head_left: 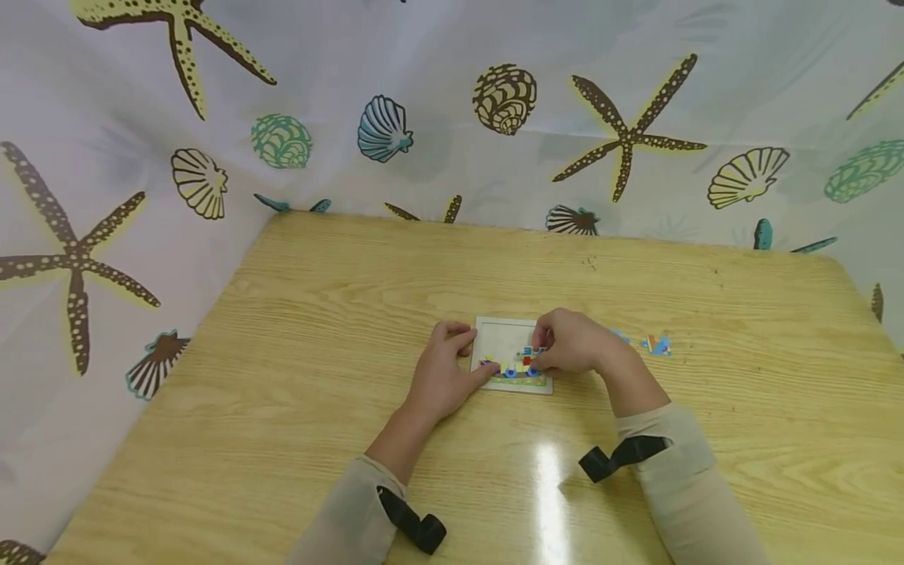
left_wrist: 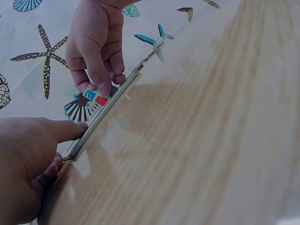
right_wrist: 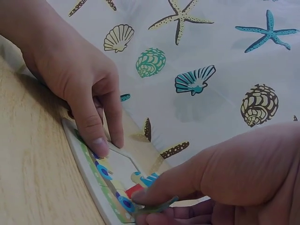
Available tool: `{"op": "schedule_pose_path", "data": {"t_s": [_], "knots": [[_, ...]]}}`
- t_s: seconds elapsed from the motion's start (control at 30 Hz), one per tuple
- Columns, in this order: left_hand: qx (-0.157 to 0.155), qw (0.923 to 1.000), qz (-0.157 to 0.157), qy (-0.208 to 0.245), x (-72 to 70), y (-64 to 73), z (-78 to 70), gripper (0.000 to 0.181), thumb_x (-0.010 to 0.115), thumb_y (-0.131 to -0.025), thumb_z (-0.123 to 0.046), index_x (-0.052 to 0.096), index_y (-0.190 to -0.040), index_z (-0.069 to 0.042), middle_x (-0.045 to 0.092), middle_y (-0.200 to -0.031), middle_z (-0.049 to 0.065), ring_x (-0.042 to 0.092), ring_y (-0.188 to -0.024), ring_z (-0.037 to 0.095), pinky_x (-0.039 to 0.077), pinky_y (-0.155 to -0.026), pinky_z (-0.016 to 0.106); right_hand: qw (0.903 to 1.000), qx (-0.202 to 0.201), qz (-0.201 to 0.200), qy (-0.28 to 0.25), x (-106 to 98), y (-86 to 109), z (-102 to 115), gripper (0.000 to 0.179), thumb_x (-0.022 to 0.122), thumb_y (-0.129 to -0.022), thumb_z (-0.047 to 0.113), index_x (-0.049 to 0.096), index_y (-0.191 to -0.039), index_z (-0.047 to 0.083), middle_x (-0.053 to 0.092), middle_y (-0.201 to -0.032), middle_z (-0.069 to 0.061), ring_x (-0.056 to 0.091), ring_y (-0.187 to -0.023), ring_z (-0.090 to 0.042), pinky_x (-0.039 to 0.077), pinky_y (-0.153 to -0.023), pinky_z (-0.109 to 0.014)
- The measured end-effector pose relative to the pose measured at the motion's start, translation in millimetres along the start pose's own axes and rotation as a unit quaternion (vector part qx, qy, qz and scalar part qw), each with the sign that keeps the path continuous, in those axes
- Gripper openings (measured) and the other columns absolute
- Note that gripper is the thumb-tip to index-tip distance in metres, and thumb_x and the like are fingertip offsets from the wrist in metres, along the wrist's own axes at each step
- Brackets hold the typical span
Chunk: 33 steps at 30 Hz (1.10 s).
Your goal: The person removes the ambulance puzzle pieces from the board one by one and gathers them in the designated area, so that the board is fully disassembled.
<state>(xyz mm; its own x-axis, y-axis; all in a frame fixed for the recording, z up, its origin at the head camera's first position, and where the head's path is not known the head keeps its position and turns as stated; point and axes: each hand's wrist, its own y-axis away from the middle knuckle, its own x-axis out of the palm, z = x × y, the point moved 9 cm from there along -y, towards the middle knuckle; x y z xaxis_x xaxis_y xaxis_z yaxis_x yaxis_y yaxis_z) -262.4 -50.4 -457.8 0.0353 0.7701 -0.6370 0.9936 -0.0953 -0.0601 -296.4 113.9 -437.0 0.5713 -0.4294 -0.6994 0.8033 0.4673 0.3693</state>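
Note:
A small white-framed jigsaw board (head_left: pixel 501 333) lies on the table between the two hands. Colourful pieces with blue wheels (right_wrist: pixel 104 171) and a green strip line its near side; its far part shows bare backing. My left hand (head_left: pixel 445 373) holds the board at the left, thumb on top and fingers about the outer edge. At the board's right side my right hand (head_left: pixel 572 341) pinches a jigsaw piece (left_wrist: pixel 90 95) with blue and red on it, low over the board. The fingers partly hide this piece, so whether it is seated cannot be told.
Loose jigsaw pieces (head_left: pixel 658 344) lie on the wooden table (head_left: pixel 339 314) to the right of the board, one partly behind the right wrist. A white curtain (head_left: pixel 438 94) printed with shells and starfish hangs behind the table and along its left side.

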Motion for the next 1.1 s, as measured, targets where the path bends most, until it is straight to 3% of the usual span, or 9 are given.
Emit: {"op": "schedule_pose_path", "data": {"t_s": [0.2, 0.77, 1.1], "knots": [[0.006, 1.0000, -0.006, -0.006, -0.8, -0.6, -0.5, 0.064, 0.082, -0.084, -0.029, 0.060, -0.133, 0.006, 0.049, -0.137, 0.011, 0.058, -0.112, 0.022, 0.051, -0.096, 0.037, 0.9990, -0.005, 0.015, -0.042, 2.8, 1.8, 0.6, 0.009, 0.067, -0.092, 0.009, 0.061, -0.088, 0.004, 0.066, -0.077, -0.008, 0.057, -0.063, -0.016, 0.043, -0.057, -0.026], [0.002, 0.9999, -0.003, -0.010, 0.5, -0.4, -0.4, 0.064, 0.082, -0.084, -0.029, 0.060, -0.134, 0.005, 0.049, -0.138, 0.011, 0.058, -0.113, 0.023, 0.051, -0.097, 0.037, 0.9974, -0.006, 0.034, -0.063, -3.4, 6.7, -3.1, 0.011, 0.068, -0.093, 0.010, 0.062, -0.098, 0.002, 0.069, -0.077, -0.010, 0.060, -0.066, -0.018, 0.041, -0.057, -0.027], [-0.003, 1.0000, -0.002, -0.007, 0.2, 0.0, -1.3, 0.065, 0.082, -0.084, -0.029, 0.059, -0.134, 0.005, 0.049, -0.138, 0.011, 0.058, -0.114, 0.023, 0.051, -0.098, 0.038, 0.9940, -0.022, 0.053, -0.093, -11.6, 11.2, -11.0, 0.023, 0.070, -0.093, 0.012, 0.063, -0.113, 0.003, 0.070, -0.085, -0.012, 0.070, -0.074, -0.022, 0.050, -0.063, -0.032]]}}
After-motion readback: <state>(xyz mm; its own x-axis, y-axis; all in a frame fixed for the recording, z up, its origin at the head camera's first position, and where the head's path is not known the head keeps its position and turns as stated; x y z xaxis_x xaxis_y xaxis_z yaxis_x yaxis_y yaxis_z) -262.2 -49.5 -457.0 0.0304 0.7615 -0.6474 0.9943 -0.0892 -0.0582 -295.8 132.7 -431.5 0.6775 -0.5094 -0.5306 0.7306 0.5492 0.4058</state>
